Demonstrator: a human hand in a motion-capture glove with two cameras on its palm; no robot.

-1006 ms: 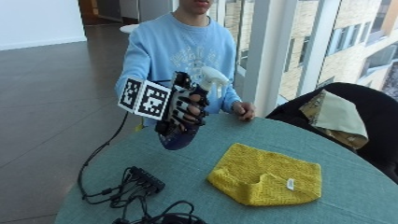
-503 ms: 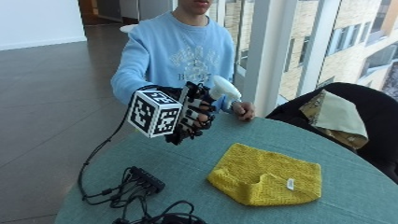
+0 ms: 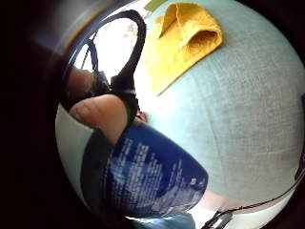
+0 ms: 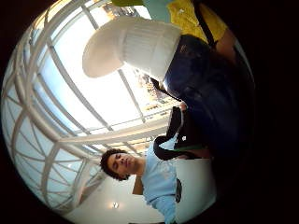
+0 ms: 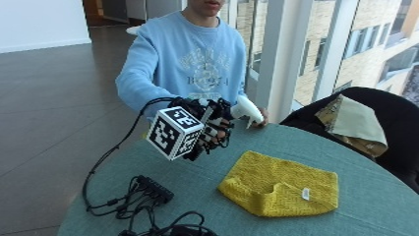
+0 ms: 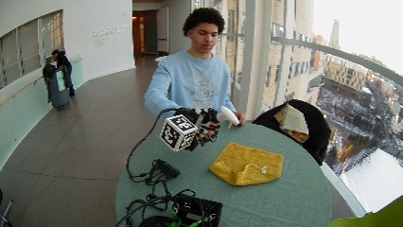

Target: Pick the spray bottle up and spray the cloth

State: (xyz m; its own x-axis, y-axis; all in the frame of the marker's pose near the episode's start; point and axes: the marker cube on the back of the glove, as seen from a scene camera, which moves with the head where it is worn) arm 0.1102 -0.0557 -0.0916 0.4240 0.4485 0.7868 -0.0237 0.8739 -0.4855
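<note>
Gripping spray bottle (image 5: 247, 110) — fingers (image 5: 218, 132) curled round it, above table (image 5: 367, 162)

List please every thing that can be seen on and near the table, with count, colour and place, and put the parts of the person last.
spray bottle: one, dark blue body with white spray head, held up above the table, nozzle toward the cloth side
cloth: one, yellow, lying folded on the table with a small white label
table: one, round, grey-green top
cable bundle: one, black, on the table at the near edge
chair: one, black, beside the table, with a beige and yellow fabric draped on it
right hand: one, black glove, fingers curled round the bottle
other hand: one, bare, at the far table edge behind the bottle
</note>
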